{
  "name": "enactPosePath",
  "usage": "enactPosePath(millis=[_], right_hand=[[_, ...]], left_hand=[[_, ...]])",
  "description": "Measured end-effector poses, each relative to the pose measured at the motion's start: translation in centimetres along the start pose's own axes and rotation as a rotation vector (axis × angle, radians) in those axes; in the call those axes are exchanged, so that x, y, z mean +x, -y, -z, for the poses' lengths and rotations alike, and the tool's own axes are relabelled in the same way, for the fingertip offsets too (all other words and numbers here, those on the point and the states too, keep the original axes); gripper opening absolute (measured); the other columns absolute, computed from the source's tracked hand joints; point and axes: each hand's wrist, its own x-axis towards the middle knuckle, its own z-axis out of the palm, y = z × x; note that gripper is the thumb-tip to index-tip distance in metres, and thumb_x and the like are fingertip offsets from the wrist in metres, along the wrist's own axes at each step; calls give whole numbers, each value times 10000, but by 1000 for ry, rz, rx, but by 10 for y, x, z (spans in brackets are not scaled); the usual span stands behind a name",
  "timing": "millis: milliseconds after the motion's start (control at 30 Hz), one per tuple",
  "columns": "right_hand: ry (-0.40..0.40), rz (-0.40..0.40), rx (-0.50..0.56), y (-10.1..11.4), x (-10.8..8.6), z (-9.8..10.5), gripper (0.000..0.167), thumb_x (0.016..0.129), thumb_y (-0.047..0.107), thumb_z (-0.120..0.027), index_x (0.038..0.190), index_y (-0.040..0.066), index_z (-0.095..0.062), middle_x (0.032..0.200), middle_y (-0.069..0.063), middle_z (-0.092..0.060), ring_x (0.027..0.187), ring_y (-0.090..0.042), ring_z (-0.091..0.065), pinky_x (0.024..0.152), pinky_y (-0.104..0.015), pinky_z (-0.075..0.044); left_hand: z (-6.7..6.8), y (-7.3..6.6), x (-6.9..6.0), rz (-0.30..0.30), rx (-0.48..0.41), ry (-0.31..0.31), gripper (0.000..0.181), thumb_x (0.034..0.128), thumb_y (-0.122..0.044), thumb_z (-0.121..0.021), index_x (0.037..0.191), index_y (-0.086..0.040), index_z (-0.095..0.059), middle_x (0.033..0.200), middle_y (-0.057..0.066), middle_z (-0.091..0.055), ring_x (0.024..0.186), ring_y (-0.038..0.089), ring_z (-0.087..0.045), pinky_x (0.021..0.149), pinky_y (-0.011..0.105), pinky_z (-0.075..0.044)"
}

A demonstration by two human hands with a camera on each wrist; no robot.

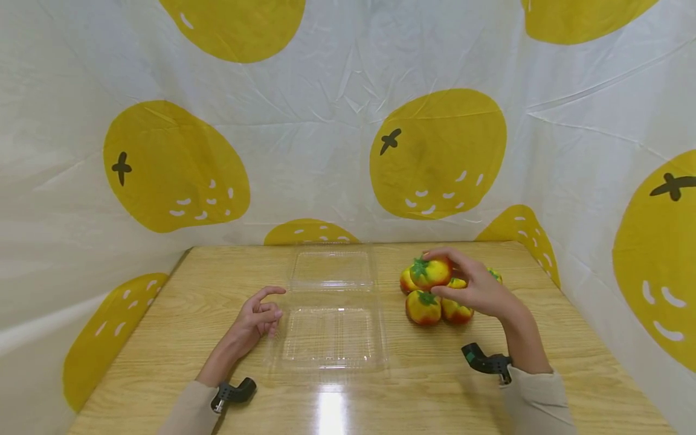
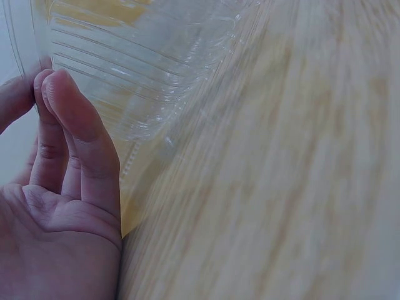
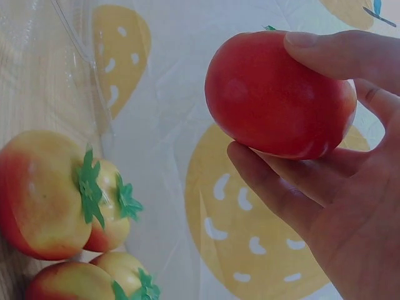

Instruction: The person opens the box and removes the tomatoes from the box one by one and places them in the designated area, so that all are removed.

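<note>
A clear plastic clamshell box (image 1: 328,364) lies open on the wooden table, its lid (image 1: 333,266) spread flat toward the back. At the box's left side is my left hand (image 1: 254,319); in the left wrist view its thumb and a fingertip meet at the rim, pinching it. My right hand (image 1: 478,292) grips a yellow-and-red tomato (image 1: 426,273) with a green leafy top, between thumb and fingers. The held tomato (image 3: 275,94) shows its red underside in the right wrist view. Below it, several similar tomatoes (image 1: 423,308) sit close together on the table.
The wooden tabletop (image 1: 212,278) reaches back to a white cloth (image 1: 310,151) printed with large yellow fruit. This cloth also hangs along the left and right sides. A dark camera mount is strapped to each wrist.
</note>
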Motion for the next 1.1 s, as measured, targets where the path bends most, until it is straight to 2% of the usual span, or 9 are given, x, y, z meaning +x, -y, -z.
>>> enactPosePath(millis=[133, 233, 467, 700, 933, 1100], right_hand=[[-4, -36, 15, 1, -3, 4, 518, 899, 29, -771, 1367, 100, -561, 1396, -132, -573, 1144, -8, -615, 987, -133, -509], [-10, -32, 23, 0, -5, 6, 509, 902, 16, -763, 1364, 82, -558, 1399, -159, -558, 1140, -13, -611, 983, -138, -512], [-22, -55, 3, -2, -9, 14, 521, 913, 16, -748, 1387, 100, -548, 1432, -137, -535, 1178, 4, -587, 1028, -92, -440], [-41, -46, 0, -6, -13, 19, 520, 911, -7, -738, 1387, 76, -548, 1433, -152, -528, 1178, 16, -590, 1023, -78, -439], [-54, -37, -4, -9, -17, 25, 515, 912, -28, -725, 1386, 62, -547, 1408, -27, -560, 1156, -5, -601, 1013, -88, -452], [-75, -39, -32, -11, -21, 30, 526, 905, -32, -729, 1390, 65, -548, 1369, 82, -574, 1137, -1, -602, 1000, -89, -450]], left_hand=[[-1, 0, 0, -1, -2, -1, 449, 994, 86, -505, 1409, -78, -457, 736, -57, -667, 596, 54, -629, 530, 202, -547], [-1, -1, 0, -1, -2, -1, 449, 996, 86, -504, 1413, -70, -451, 740, -56, -669, 599, 53, -632, 531, 202, -549], [-1, -1, -1, 6, -4, -5, 457, 994, 79, -513, 1428, -36, -428, 742, -55, -667, 604, 56, -634, 536, 203, -553], [-1, -1, -1, -1, -1, 0, 449, 1000, 68, -514, 1427, -45, -434, 746, -51, -670, 604, 59, -631, 532, 205, -550], [-2, 0, -1, 19, -6, -22, 451, 992, 63, -533, 1412, -62, -428, 736, -49, -675, 593, 58, -634, 523, 211, -555], [-1, 0, 0, 5, -10, 0, 446, 996, 68, -522, 1415, -61, -440, 748, -47, -680, 600, 61, -638, 525, 213, -559]])
